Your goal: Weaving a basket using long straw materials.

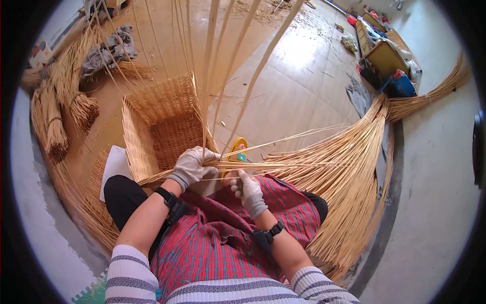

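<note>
A rectangular wicker basket (137,147), its woven walls part of the way up, stands tilted in front of me at my left knee. Long pale upright stakes (251,96) rise from its near right corner. My left hand (192,167), in a whitish glove, is closed at that corner around several thin wicker strands (283,165), which trail off to the right. Just right of it, my gloved right hand (248,191) has its fingers curled and thumb raised against the strands, pinching at their lower edge. The fingertips' exact hold is partly hidden.
A large fanned bundle of wicker rods (339,187) spreads along my right side. Tied bundles (55,119) and a grey cloth (111,50) lie at the left. A yellow slipper (237,148) shows beyond my hands. A cluttered wooden cabinet (387,58) stands far right.
</note>
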Available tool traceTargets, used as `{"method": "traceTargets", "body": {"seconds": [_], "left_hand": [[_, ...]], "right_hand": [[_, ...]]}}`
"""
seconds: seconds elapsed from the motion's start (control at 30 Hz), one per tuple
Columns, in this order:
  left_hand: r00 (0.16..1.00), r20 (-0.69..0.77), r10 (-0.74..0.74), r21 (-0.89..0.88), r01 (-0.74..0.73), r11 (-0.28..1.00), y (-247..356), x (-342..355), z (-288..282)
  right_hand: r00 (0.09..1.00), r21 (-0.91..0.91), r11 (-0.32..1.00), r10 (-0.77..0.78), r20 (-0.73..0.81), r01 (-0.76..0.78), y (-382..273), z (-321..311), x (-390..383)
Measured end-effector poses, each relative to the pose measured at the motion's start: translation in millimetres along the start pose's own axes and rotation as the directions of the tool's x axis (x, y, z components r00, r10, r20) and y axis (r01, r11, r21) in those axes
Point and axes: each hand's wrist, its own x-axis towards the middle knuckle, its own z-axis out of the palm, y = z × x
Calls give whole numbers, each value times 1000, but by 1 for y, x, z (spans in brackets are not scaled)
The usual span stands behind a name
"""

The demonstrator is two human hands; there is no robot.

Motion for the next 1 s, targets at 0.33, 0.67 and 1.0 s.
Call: {"method": "traceTargets", "body": {"seconds": [0.33, 0.67, 1.0], "left_hand": [[997, 35, -72, -117, 75, 990, 3, 1, 2], [997, 31, -72, -142, 76, 987, 5, -1, 2], [977, -81, -196, -87, 189, 978, 17, -10, 18]], "right_hand": [[985, 98, 983, 147, 86, -155, 47, -23, 29], [985, 106, 981, -168, 42, 163, -20, -16, 19], [974, -38, 975, -219, 61, 221, -37, -11, -9]]}}
